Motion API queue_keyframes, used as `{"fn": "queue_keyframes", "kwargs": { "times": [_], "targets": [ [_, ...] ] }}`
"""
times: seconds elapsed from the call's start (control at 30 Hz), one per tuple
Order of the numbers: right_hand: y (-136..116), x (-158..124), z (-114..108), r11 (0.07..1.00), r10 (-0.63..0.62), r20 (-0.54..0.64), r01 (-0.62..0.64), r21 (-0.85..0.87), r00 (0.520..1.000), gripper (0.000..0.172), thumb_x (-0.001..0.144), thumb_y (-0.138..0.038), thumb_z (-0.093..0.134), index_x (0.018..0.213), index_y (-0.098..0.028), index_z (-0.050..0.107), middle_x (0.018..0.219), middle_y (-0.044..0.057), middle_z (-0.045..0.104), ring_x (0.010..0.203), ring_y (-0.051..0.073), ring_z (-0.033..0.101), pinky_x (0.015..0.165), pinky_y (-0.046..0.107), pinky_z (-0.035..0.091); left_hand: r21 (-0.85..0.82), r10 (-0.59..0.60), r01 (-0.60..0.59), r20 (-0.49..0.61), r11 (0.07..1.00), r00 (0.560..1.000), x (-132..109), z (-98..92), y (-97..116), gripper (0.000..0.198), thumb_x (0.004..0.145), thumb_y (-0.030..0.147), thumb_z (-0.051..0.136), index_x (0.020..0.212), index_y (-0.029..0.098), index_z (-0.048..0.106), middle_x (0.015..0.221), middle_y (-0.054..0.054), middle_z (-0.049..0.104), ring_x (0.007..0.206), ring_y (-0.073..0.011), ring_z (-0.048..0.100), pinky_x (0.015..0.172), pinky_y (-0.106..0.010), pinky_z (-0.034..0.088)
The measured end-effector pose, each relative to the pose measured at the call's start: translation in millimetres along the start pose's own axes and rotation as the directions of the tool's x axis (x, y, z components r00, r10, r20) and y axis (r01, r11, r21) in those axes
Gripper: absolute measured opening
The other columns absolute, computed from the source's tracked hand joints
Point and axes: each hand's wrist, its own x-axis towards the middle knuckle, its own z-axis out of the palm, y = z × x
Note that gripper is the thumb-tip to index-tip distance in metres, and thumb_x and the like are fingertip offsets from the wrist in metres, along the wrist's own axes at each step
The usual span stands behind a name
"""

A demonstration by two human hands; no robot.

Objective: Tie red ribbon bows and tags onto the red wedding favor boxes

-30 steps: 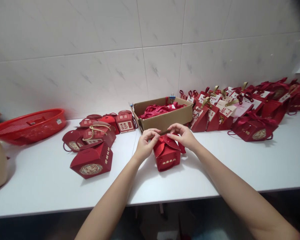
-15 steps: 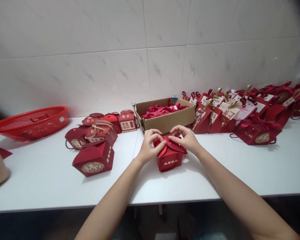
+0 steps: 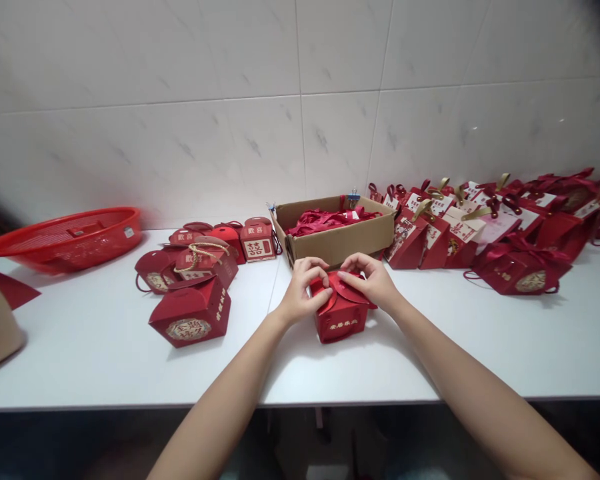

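Note:
A small red gift box (image 3: 341,323) with gold lettering on its front stands upright on the white table, close to the front edge. My left hand (image 3: 304,288) grips the rounded top flaps from the left, thumb and fingers bent around them. On the other side my right hand (image 3: 370,280) has its thumb on the top flap and its fingers curled behind it. The flaps overlap at the top; their far side is hidden by my fingers. Right behind the box sits an open cardboard box (image 3: 337,245) holding dark red ribbons (image 3: 325,221).
Several finished-looking red boxes, one nearest being a dark red box (image 3: 193,313), stand to the left. A red plastic basket (image 3: 75,250) lies farther left. Rows of red gift bags (image 3: 435,237) and a ribbon-tied box (image 3: 520,270) fill the right. A tiled wall (image 3: 205,153) rises behind.
The view has shifted slightly. Both hands stay on the red gift box's top flaps, with only small finger movement; the box remains in place.

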Motion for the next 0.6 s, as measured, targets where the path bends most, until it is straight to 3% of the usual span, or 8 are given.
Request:
{"fn": "queue_keyframes", "kwargs": {
  "times": [0.6],
  "targets": [
    [-1.8,0.7,-3.5,1.000,0.013,-0.001,-0.013,0.016,1.000,0.016,0.074,-0.033,0.065,0.077,-0.019,0.057,0.075,0.001,0.058,0.069,0.014,0.054,0.064,0.026,0.042,-0.005,-0.057,0.057,-0.063,0.998,0.996,2.5,-0.3,-0.3,0.008,0.078,0.025,0.060,0.072,0.020,0.059,0.107,-0.007,0.061,0.108,-0.0231,0.050,0.098,-0.044,0.036]
  ]
}}
